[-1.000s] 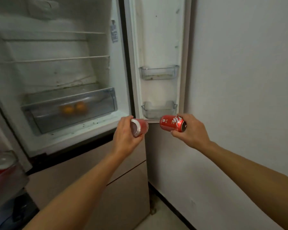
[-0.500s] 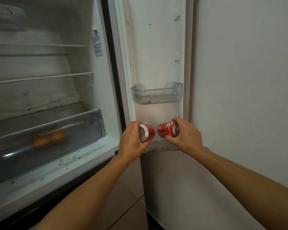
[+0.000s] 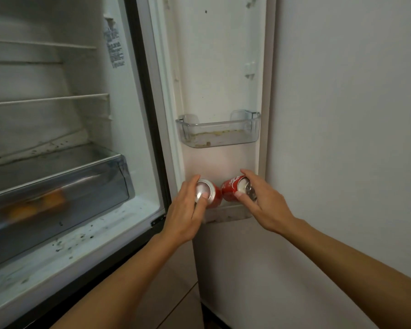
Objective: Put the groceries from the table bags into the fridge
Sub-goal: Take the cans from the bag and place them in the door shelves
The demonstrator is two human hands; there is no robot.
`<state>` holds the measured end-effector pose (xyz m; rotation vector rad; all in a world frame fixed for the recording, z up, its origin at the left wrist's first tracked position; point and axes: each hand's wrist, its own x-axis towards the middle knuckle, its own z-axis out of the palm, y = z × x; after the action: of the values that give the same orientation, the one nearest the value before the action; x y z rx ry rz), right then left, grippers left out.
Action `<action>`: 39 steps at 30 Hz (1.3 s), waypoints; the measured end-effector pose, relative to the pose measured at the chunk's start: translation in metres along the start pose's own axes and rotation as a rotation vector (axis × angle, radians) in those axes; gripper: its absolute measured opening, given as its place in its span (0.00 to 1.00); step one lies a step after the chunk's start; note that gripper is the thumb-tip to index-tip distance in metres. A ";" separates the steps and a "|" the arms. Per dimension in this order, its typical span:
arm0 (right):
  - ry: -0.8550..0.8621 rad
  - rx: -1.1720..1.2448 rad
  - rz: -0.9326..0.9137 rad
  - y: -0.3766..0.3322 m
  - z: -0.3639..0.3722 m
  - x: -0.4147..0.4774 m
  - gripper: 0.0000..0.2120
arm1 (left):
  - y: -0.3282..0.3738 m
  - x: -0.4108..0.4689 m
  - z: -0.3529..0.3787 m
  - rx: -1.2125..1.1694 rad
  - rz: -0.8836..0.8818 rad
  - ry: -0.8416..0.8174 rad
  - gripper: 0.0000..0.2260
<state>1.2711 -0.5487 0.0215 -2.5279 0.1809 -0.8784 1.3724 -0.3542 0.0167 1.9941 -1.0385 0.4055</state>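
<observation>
As the left hand (image 3: 184, 211) grips the left can (image 3: 211, 194) and the right hand (image 3: 265, 205) grips the right can (image 3: 231, 188), both tilted and touching just over the lower door bin (image 3: 230, 216), uprighting comes first. Lower them side by side, bases flat, before letting go.

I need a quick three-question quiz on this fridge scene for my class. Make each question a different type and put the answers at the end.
1. True or false: the left hand grips the left can, and the right hand grips the right can.
2. Both cans are held closest to: A the lower door bin; B a sink; C a shopping bag.
3. Fill in: the blurred orange items lie inside the clear ____.
Key: 1 true; 2 A; 3 drawer.
</observation>
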 end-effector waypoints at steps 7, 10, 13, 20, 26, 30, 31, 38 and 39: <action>0.062 -0.132 -0.064 0.000 0.012 -0.001 0.28 | 0.003 0.000 0.004 0.155 0.012 -0.003 0.23; -0.002 -0.082 -0.057 0.002 0.009 -0.002 0.30 | 0.000 -0.004 0.005 0.222 -0.058 -0.043 0.24; -0.095 -0.109 -0.040 0.005 0.005 -0.003 0.34 | 0.010 -0.007 0.008 0.236 -0.122 -0.059 0.26; 0.107 -0.196 -0.300 -0.003 -0.009 -0.025 0.26 | 0.038 -0.060 0.004 0.512 -0.202 0.050 0.22; -0.113 0.088 -0.606 -0.041 0.008 -0.080 0.13 | 0.076 -0.188 -0.007 0.676 -0.523 -0.006 0.11; -0.437 0.204 -0.703 -0.075 0.035 -0.151 0.13 | 0.119 -0.306 -0.017 0.758 -0.789 -0.063 0.12; -0.518 0.220 -0.731 -0.087 0.041 -0.171 0.14 | 0.133 -0.335 -0.021 0.762 -0.857 -0.062 0.12; -0.782 0.307 -1.094 -0.195 0.036 -0.324 0.15 | 0.260 -0.525 -0.050 0.889 -1.324 0.003 0.13; -0.808 0.329 -1.144 -0.211 0.029 -0.347 0.15 | 0.281 -0.548 -0.052 0.913 -1.372 0.028 0.14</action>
<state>1.0107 -0.2586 -0.0944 -2.3010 -1.6047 -0.0836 0.8224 -0.1146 -0.1326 2.8966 0.8302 0.1022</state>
